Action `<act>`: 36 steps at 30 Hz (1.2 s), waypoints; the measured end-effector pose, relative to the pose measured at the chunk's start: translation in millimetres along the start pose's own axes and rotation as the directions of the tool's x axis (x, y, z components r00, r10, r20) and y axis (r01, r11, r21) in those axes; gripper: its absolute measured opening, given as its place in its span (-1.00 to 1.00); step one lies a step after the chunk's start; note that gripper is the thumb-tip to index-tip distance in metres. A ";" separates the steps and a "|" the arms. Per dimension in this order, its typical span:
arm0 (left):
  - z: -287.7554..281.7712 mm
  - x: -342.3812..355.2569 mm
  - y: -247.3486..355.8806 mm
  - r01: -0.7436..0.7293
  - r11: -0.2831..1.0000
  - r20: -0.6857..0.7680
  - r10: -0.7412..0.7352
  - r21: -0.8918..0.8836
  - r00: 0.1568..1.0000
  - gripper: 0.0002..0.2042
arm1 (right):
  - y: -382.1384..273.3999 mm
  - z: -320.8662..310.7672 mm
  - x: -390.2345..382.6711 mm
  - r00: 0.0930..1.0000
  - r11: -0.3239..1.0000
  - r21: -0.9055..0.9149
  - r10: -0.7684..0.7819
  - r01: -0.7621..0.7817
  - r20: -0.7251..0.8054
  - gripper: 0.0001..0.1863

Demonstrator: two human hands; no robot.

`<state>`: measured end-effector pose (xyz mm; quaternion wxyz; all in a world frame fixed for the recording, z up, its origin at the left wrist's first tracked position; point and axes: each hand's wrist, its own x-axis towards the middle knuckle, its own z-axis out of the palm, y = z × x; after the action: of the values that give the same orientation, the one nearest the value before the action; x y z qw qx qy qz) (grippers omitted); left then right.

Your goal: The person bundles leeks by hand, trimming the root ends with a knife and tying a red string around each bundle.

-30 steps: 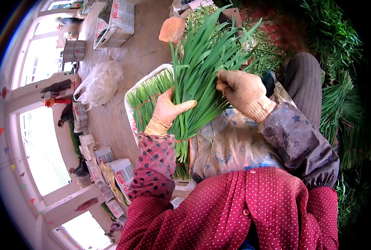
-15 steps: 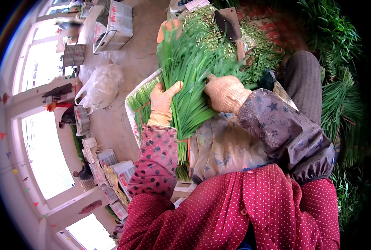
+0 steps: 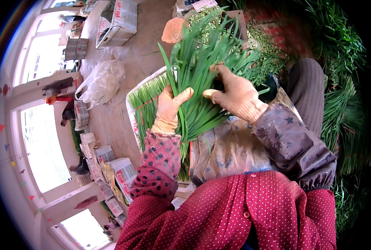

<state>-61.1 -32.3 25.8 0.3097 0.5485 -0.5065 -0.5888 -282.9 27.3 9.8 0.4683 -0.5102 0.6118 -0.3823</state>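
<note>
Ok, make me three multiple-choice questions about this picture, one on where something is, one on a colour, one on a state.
1. Where does the white plastic bag lie?
A. on the floor to the person's left
B. on the person's lap
C. on top of the leaves

2. What colour are the gloves on both hands?
A. blue
B. pale beige
C. black

3. How does the left hand hold the bunch of long green leaves?
A. flat and apart from it
B. closed around its lower part
C. pinching one loose leaf

Answers:
1. A, the bag sits on the bare floor left of the tray of green bundles.
2. B, both the left hand and the right hand wear pale beige gloves.
3. B, its thumb and fingers wrap the stems while the right hand rests on the leaves.
</note>
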 end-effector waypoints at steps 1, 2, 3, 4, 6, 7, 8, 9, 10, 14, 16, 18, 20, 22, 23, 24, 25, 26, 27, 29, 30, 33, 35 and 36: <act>0.3 -3.3 0.4 0.004 1.000 0.034 -0.004 -0.007 0.999 -0.62 | -5.3 -2.8 4.6 0.994 0.994 -0.070 0.083 -0.078 0.073 -0.59; 0.6 -6.3 0.2 0.008 1.000 0.068 -0.007 -0.013 0.998 -0.63 | -10.5 -5.8 9.6 0.976 0.978 -0.152 0.165 -0.143 0.145 -0.56; 2.6 -6.4 -0.2 -0.012 1.000 0.060 0.012 -0.004 0.998 -0.63 | -4.5 -6.6 15.8 0.967 0.970 -0.183 0.192 -0.161 0.167 -0.55; 4.7 -4.3 -1.8 -0.034 0.999 0.029 0.035 -0.035 0.999 -0.64 | 7.2 -3.5 23.8 0.957 0.961 -0.212 0.218 -0.176 0.193 -0.54; -1.4 -8.9 -3.7 -0.079 0.993 -0.076 0.072 -0.085 0.994 -0.64 | 6.5 -4.1 24.5 0.949 0.959 -0.225 0.224 -0.173 0.224 -0.62; 4.8 -3.5 -2.1 -0.096 0.989 -0.097 0.085 -0.112 0.992 -0.64 | 39.6 5.0 29.6 0.966 0.931 -0.365 0.116 -0.023 0.233 -0.64; 10.1 2.2 -0.2 -0.076 0.991 -0.080 0.067 -0.111 0.994 -0.65 | 71.4 12.8 34.4 0.966 0.860 -0.495 0.010 0.124 0.260 -0.66; 8.7 4.1 -0.8 -0.056 0.993 -0.085 0.046 -0.109 0.995 -0.65 | 60.4 8.2 27.4 0.948 0.930 -0.306 0.266 -0.204 0.175 -0.69; 7.5 5.3 -1.4 -0.035 0.994 -0.091 0.025 -0.106 0.996 -0.65 | 47.4 2.8 20.1 0.861 0.864 -0.065 0.502 -0.498 0.078 -0.70; 13.2 7.9 3.2 0.080 0.995 -0.004 -0.081 -0.066 0.997 -0.63 | 110.8 -5.4 39.0 0.908 0.907 0.109 0.415 -0.408 -0.057 -0.64; 12.7 11.7 2.1 0.078 0.997 0.011 -0.078 -0.021 0.997 -0.61 | 125.2 -31.6 44.4 0.925 0.940 0.182 0.322 -0.287 -0.202 -0.77; 15.6 13.5 4.1 0.103 0.995 0.026 -0.102 -0.005 0.994 -0.61 | 109.8 -79.2 42.8 0.911 0.927 0.354 0.245 -0.121 -0.331 -0.79; 25.4 11.0 7.1 0.084 0.996 -0.005 -0.084 0.017 0.996 -0.59 | 107.9 -104.3 50.6 0.746 0.958 0.213 0.000 0.191 -0.666 -0.79; 19.5 10.4 2.5 0.084 0.996 -0.030 -0.083 0.014 0.996 -0.58 | 52.5 -96.0 38.8 0.743 0.883 0.285 -0.101 0.374 -0.662 -0.81; 17.9 11.4 -0.8 0.082 0.996 -0.056 -0.079 0.042 0.995 -0.59 | 30.1 -85.2 28.1 0.822 0.865 0.310 -0.182 0.395 -0.540 -0.80; 21.1 9.9 -0.4 0.071 0.997 -0.081 -0.070 0.009 0.994 -0.61 | 11.3 -73.5 18.1 0.875 0.848 0.336 -0.262 0.410 -0.407 -0.79; 25.0 6.7 0.7 0.061 0.998 -0.106 -0.063 -0.020 0.992 -0.62 | -1.9 -53.8 9.6 0.856 0.835 0.243 -0.416 0.493 -0.307 -0.78; 29.1 7.3 -0.1 0.051 0.997 -0.123 -0.056 -0.050 0.991 -0.64 | -7.9 -34.3 3.7 0.813 0.802 0.151 -0.549 0.578 -0.194 -0.77; 30.6 9.0 -1.2 0.032 0.999 -0.127 -0.036 -0.031 0.991 -0.69 | -10.2 -16.4 1.8 0.782 0.784 -0.032 -0.621 0.620 -0.048 -0.74; 29.5 7.4 -2.7 -0.027 0.995 -0.172 0.010 -0.096 0.985 -0.72 | 6.1 16.6 -1.2 0.750 0.709 -0.251 -0.647 0.659 0.141 -0.67; 30.7 8.9 -5.6 -0.056 0.990 -0.188 0.031 -0.130 0.982 -0.73 | 18.5 29.9 -3.2 0.759 0.695 -0.316 -0.629 0.646 0.168 -0.64; 30.2 11.4 -8.4 -0.074 0.993 -0.244 0.050 -0.091 0.969 -0.79 | 27.4 33.8 -15.4 0.777 0.681 -0.385 -0.596 0.623 0.203 -0.59; 28.7 9.4 -11.2 -0.060 0.996 -0.273 0.040 -0.063 0.961 -0.79 | 23.5 31.6 -21.3 0.818 0.723 -0.386 -0.473 0.573 0.329 -0.54; 30.1 9.0 -11.0 -0.061 0.995 -0.271 0.036 -0.085 0.962 -0.78 | 23.7 32.9 -23.0 0.811 0.712 -0.390 -0.505 0.584 0.293 -0.57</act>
<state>-89.7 -29.6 9.1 0.4149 0.5960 -0.4453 -0.5238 -256.6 54.6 -17.2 0.2474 -0.7942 0.4653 -0.3027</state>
